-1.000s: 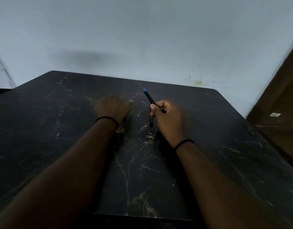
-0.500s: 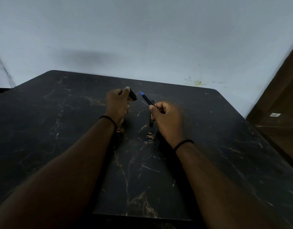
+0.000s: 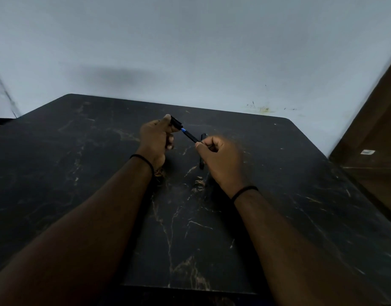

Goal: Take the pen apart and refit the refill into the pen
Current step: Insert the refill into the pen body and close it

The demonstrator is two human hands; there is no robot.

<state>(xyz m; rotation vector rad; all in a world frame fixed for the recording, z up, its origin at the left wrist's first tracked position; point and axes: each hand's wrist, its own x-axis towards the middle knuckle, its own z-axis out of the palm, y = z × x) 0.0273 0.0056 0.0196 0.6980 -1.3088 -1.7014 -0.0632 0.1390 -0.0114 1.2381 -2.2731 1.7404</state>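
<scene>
My right hand (image 3: 221, 157) pinches a thin black pen part (image 3: 190, 136) with a blue tip that points up and to the left. My left hand (image 3: 156, 138) grips a short black pen piece (image 3: 176, 124), whose open end sits right at the blue tip. Both hands hover above the dark marbled table (image 3: 102, 173). Another slim black pen part (image 3: 202, 151) lies on the table just under and behind my right hand, partly hidden by it.
A pale wall rises behind the table. A brown wooden piece of furniture (image 3: 375, 151) stands at the right, beyond the table's edge. Black bands circle both wrists.
My left hand lifted the short black piece off the table and brought it rightward to the blue tip. My right hand tilted the pen part further left toward it.
</scene>
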